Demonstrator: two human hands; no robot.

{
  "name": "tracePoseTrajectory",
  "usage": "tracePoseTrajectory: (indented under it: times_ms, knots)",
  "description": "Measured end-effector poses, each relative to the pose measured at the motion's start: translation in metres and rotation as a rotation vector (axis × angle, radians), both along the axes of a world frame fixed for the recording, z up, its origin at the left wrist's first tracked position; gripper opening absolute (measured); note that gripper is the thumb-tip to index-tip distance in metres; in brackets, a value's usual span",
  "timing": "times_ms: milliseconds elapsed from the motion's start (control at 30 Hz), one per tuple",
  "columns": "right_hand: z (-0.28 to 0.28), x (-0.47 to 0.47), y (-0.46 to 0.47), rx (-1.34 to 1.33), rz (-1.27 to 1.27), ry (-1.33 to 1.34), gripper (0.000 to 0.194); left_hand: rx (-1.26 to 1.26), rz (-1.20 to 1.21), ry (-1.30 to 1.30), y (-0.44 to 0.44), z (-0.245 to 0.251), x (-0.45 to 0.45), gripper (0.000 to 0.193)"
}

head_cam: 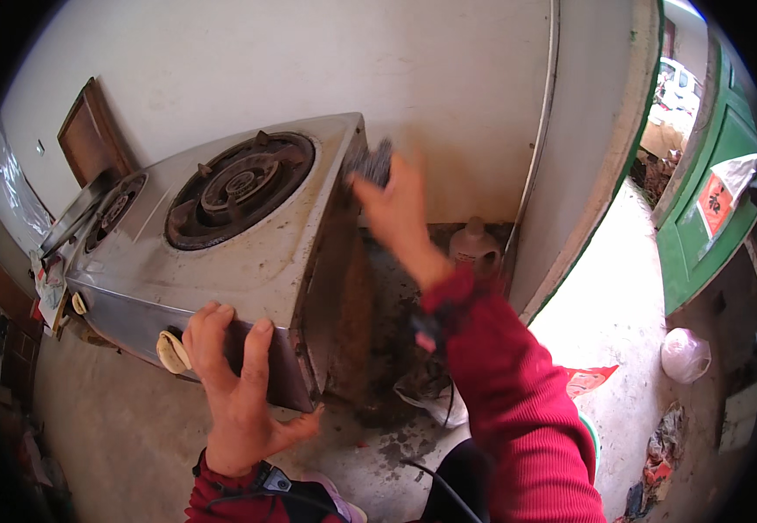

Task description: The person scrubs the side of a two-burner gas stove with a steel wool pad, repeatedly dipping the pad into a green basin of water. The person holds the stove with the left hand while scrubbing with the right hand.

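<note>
A stained metal two-burner gas stove stands before me, with a large blackened burner and a smaller one farther left. My left hand rests on its front right corner, fingers on the top edge and thumb at the lower corner, beside a cream control knob. Blurred by motion, my right hand holds a dark grey scouring pad against the upper back part of the stove's right side panel.
A plastic jug stands by the wall behind my right forearm. Below it lie a plastic bag and dark wet patches on the floor. A brown wooden board leans at the back left. A green door stands open at the right, near a round bag.
</note>
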State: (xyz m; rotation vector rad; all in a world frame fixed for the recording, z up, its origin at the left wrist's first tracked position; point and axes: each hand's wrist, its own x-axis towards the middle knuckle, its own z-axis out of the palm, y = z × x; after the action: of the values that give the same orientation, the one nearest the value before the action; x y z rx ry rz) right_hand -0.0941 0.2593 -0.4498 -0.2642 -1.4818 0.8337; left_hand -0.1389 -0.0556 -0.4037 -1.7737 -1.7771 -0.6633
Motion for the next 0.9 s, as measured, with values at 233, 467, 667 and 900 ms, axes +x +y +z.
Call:
tracePoseTrajectory:
  times_ms: [233, 467, 667, 900]
  knots:
    - [-0.011, 0.020, -0.037, 0.103, -0.060, -0.039, 0.040, 0.008, -0.010, -0.015, 0.001, 0.000, 0.002, 0.104]
    - [0.031, 0.042, -0.077, -0.045, -0.016, -0.142, 0.040, 0.017, -0.021, -0.033, 0.001, 0.002, 0.005, 0.105]
    - [0.031, 0.041, -0.077, -0.064, -0.014, -0.124, 0.041, 0.012, -0.021, -0.047, 0.002, 0.005, 0.009, 0.104]
    - [0.016, 0.040, -0.108, 0.020, -0.060, -0.016, 0.041, 0.003, -0.022, -0.046, 0.000, 0.005, 0.009, 0.107]
